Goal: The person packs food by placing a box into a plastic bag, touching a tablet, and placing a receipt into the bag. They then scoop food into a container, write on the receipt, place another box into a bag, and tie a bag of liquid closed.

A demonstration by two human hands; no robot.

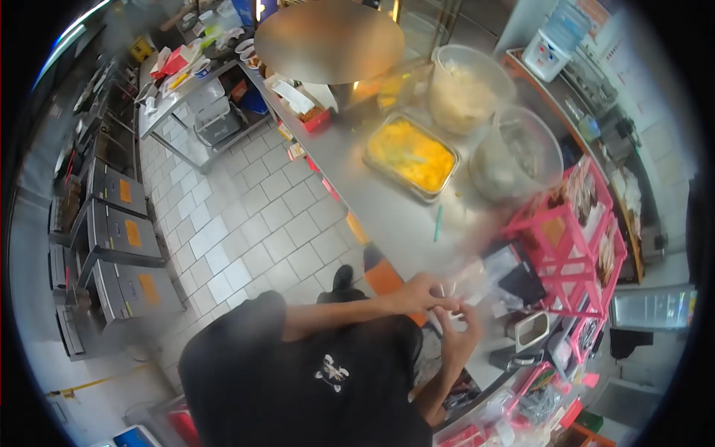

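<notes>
Likely best steadied left hand against right hand, fingers curled, couldn't tell how tightly or on what, clear of metal container past three o'clock.

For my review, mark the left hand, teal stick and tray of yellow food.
Left hand (422, 293): head view, back of the hand.
Teal stick (438, 223): head view, midway along its length.
Tray of yellow food (401, 183): head view, lower-left rim.
</notes>
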